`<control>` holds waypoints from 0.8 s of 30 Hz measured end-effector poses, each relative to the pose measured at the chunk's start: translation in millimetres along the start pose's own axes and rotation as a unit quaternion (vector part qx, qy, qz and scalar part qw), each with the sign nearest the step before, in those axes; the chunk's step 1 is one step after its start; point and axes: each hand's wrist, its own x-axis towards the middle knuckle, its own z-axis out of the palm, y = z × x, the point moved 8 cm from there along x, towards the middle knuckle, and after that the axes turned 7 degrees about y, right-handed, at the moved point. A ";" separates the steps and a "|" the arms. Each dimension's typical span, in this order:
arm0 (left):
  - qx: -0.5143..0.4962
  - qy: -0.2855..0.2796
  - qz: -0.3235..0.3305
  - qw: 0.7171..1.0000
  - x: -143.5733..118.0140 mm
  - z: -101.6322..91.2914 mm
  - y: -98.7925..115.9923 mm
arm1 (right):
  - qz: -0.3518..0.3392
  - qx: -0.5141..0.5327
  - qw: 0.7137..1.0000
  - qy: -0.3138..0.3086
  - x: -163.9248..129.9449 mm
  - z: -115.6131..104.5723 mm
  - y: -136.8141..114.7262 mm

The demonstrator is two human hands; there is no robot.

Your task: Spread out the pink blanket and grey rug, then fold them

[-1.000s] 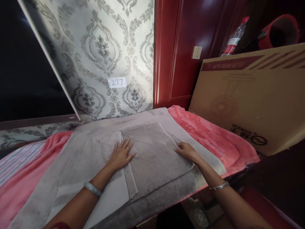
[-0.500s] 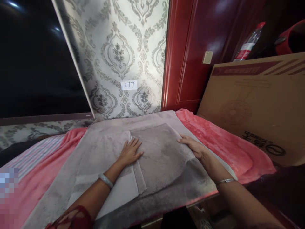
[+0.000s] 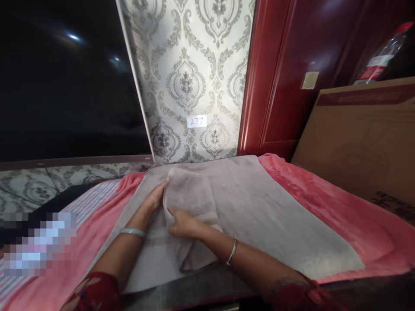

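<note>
A grey plush towel (image 3: 259,207) lies spread over a pink blanket (image 3: 340,207) on a table. Its folded part (image 3: 191,203) is bunched up at the left, partly lifted. My left hand (image 3: 154,201) lies flat against the left side of that fold, fingers pointing away from me. My right hand (image 3: 181,224) has crossed over to the left and grips the near edge of the folded part. Both wrists wear bracelets.
A large cardboard box (image 3: 366,138) leans at the right on the blanket. A dark red door (image 3: 292,73) and patterned wallpaper with a "277" label (image 3: 196,121) stand behind. A dark screen (image 3: 65,86) fills the left. A striped cloth (image 3: 81,203) lies at the far left.
My right hand has carried the towel's right flap across to the left, over the earlier fold. My left hand has slid to the fold's left edge. The view has swung left.
</note>
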 end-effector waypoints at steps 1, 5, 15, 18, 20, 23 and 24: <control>0.017 0.002 -0.002 1.000 -1.5 -5.5 -5.3 | 0.008 -0.017 1.000 -0.012 -2.3 15.3 3.4; 0.083 0.014 -0.003 0.996 3.1 -13.4 -16.8 | 0.012 -0.062 0.998 -0.011 -23.5 42.2 11.6; 0.190 0.063 0.013 0.980 21.8 -37.0 -0.5 | -0.059 -0.055 0.996 0.030 -47.4 41.4 -29.5; 0.232 0.080 0.002 0.970 17.1 -54.8 -5.5 | -0.051 -0.067 0.996 -0.030 -51.5 65.8 -31.0; 0.254 0.088 0.002 0.963 16.1 -60.5 -8.0 | -0.049 -0.065 0.996 -0.044 -58.2 77.8 -28.9; 0.287 0.108 0.010 0.952 18.9 -61.3 -8.2 | -0.066 -0.063 0.996 -0.015 -68.3 81.6 -28.3; 0.299 0.115 0.012 0.947 20.6 -60.1 -7.6 | -0.070 -0.066 0.995 -0.009 -70.8 81.2 -28.4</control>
